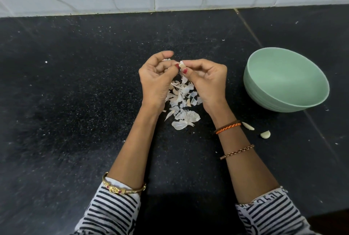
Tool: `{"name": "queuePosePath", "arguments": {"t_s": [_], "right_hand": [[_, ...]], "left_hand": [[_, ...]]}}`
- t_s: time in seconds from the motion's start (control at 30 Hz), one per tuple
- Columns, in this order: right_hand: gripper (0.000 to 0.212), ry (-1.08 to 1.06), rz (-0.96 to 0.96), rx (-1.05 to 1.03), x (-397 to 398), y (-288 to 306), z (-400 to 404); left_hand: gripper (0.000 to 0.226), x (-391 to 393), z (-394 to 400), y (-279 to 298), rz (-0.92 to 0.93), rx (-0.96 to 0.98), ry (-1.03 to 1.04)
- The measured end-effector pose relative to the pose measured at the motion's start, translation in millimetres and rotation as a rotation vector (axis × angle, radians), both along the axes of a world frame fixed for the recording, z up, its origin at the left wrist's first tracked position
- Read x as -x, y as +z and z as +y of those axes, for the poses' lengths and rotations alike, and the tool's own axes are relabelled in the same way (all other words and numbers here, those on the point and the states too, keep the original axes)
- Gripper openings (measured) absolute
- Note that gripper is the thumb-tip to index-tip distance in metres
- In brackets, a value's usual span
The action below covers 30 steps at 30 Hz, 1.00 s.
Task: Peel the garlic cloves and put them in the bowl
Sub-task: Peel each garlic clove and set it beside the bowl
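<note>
1. Grip: the left hand (154, 76) and right hand (205, 78) meet above the table (75, 102), fingers curled. Both pinch one clove (182, 66) between thumb and fingertips; the left hand's other fingers are folded in, and whether they hold anything more cannot be told.
2. Step in hand: peeling. Pale skin shows on the clove's upper end, so it seems only partly stripped.
3. Next move, as judged: pull the loose skin away with one hand while the other steadies the clove, let the skin fall, then carry the bare clove to the bowl (264, 91), which lies to the right of the hands.
4. Directly below the hands lies one heap of skins (182, 106); the flakes are too many and too overlapped to count. One or two unpeeled pieces may lie within it; this cannot be told.
5. Just beside the bowl, on its near side, two peeled cloves (265, 134) rest on the table, not yet in the bowl.
6. Bowl: one, green; the visible part of its inside holds nothing.
7. Count: one clove in the grip, two on the table, one bowl, one heap.
</note>
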State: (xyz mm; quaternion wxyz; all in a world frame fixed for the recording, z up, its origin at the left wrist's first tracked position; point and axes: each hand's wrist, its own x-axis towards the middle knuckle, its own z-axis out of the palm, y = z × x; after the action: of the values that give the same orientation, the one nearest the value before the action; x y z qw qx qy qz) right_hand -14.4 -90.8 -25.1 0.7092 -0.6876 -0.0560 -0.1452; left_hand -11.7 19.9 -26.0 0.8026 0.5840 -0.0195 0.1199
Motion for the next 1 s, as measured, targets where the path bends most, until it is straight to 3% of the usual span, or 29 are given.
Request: {"name": "queuePosePath", "arguments": {"t_s": [0.1,0.3,0.53,0.7,1.0], "right_hand": [[0.022,-0.006,0.062,-0.182,0,4,-2],[0.019,-0.044,0.174,-0.337,0,3,3],[0.025,0.003,0.164,-0.12,0,0,5],[0.023,-0.002,0.103,-0.064,-1,-2,2],[0.025,0.08,0.093,-0.07,1,0,-2]], "left_hand": [[0.029,-1,-1,1,-0.008,-0.007,0.006],[0.017,-2,3,2,0.048,0.026,0.082],[0.015,1,6,-5,-0.041,-0.265,0.033],[0.003,-1,5,-11,-0.073,-0.325,0.043],[0.013,-3,6,-12,-0.114,-0.409,0.092]]}}
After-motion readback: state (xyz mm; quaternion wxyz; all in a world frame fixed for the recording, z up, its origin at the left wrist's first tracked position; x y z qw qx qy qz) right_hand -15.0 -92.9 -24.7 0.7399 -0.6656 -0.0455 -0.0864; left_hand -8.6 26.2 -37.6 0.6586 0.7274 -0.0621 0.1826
